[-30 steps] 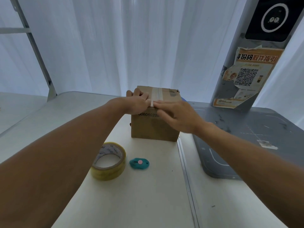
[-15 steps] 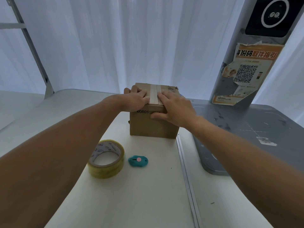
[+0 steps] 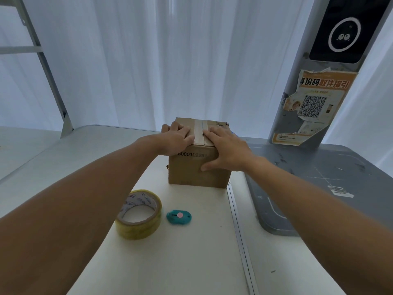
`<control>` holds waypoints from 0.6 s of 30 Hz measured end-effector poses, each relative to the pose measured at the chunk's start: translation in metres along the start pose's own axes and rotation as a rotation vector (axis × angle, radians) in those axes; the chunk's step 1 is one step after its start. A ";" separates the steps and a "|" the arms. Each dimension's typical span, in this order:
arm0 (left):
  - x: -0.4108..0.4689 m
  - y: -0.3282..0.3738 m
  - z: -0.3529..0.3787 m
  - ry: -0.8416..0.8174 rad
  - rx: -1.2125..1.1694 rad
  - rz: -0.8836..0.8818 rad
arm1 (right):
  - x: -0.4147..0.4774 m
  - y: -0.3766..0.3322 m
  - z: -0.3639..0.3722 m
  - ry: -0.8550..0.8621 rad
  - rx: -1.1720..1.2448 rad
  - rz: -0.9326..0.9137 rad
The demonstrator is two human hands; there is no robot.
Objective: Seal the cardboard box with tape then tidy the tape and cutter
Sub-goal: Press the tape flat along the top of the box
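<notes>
A small brown cardboard box [image 3: 191, 173] stands on the white table, with a strip of pale tape [image 3: 199, 133] running along the middle of its top. My left hand [image 3: 176, 138] lies flat on the top, left of the strip. My right hand [image 3: 227, 149] rests on the top right of the strip, its thumb pressed against the box's front face. A yellowish roll of tape [image 3: 139, 213] lies on the table in front of the box. Just to its right sits a small teal cutter [image 3: 179, 216] with a pink button. Neither hand touches the roll or the cutter.
The white table [image 3: 180, 262] has a seam running front to back at the right of the box. A grey base plate [image 3: 319, 188] with a grey pole [image 3: 306, 86] and a poster stands at the right. White curtains hang behind.
My right hand has slid from the strip's front end onto the box top, and its thumb has come down onto the front face. The left hand has stayed on the top.
</notes>
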State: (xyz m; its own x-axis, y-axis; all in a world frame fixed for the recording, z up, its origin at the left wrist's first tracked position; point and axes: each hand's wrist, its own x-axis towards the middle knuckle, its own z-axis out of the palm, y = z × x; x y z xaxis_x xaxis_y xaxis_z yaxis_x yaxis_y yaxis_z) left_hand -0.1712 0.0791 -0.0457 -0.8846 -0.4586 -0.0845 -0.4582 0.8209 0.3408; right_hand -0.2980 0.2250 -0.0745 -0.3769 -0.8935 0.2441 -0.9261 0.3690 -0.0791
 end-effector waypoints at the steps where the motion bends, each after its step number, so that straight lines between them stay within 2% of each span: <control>1: -0.002 -0.001 0.000 0.013 0.001 0.013 | -0.001 0.001 -0.003 0.020 0.131 0.022; 3: -0.004 -0.007 -0.001 0.032 -0.013 0.038 | -0.003 0.001 -0.008 0.132 0.357 0.115; 5: -0.003 -0.014 0.000 0.074 -0.069 0.017 | -0.001 -0.003 -0.011 0.186 0.493 0.305; 7: -0.001 -0.021 -0.002 0.141 -0.119 -0.035 | 0.003 -0.008 -0.012 0.113 0.655 0.533; 9: 0.000 -0.028 -0.005 0.180 -0.077 -0.045 | 0.005 -0.014 -0.012 0.029 0.786 0.670; 14: -0.007 -0.055 -0.018 0.241 -0.277 -0.255 | 0.012 -0.031 -0.009 0.017 1.065 0.695; 18: -0.015 -0.083 -0.028 0.271 -0.426 -0.321 | 0.028 -0.049 -0.001 -0.031 1.116 0.638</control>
State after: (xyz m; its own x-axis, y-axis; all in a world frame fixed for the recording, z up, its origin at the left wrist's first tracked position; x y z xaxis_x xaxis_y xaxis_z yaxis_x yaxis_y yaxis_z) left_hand -0.1171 0.0083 -0.0462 -0.6285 -0.7775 -0.0229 -0.5740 0.4437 0.6883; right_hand -0.2636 0.1823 -0.0627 -0.7432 -0.6504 -0.1571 -0.0916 0.3315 -0.9390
